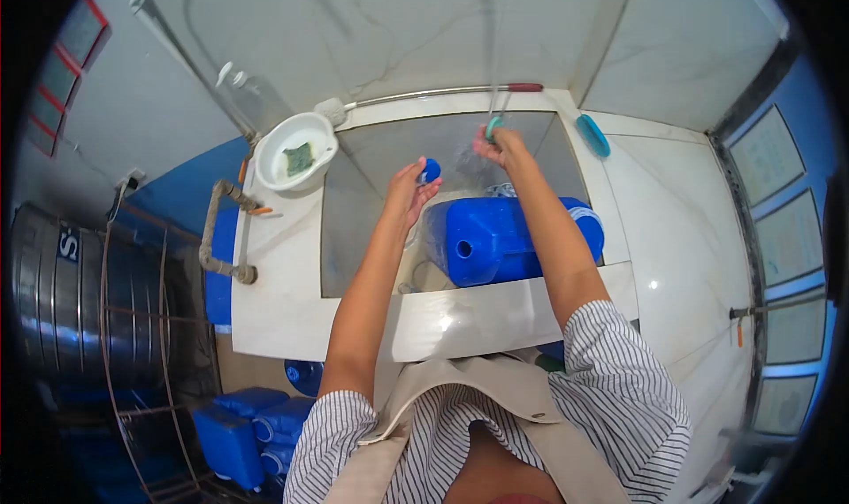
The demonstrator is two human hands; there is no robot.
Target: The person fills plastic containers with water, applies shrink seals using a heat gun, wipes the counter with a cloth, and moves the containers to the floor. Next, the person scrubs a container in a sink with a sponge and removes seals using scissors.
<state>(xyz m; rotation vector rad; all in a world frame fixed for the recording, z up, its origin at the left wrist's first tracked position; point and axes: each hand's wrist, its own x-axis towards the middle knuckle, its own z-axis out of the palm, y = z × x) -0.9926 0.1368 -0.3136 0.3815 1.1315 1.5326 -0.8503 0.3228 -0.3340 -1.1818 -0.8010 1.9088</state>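
Note:
Over the sink basin (367,194), my left hand (409,193) pinches a round blue cap (432,169) between its fingers. My right hand (502,144) is closed on a small round teal thing (493,130), whose kind I cannot make out. Water from a thin stream (491,71) falls on that hand and splashes into the basin. Below my right forearm, a large blue jerrycan (491,239) lies on its side in the basin, with a small round opening in the face toward me.
On the left ledge stands a white bowl (265,162) with a green scouring pad (299,158). A long-handled brush (424,95) lies along the back ledge, a teal scrub brush (592,136) on the right. Pipes (210,230) rise at left; blue containers (228,442) stand below.

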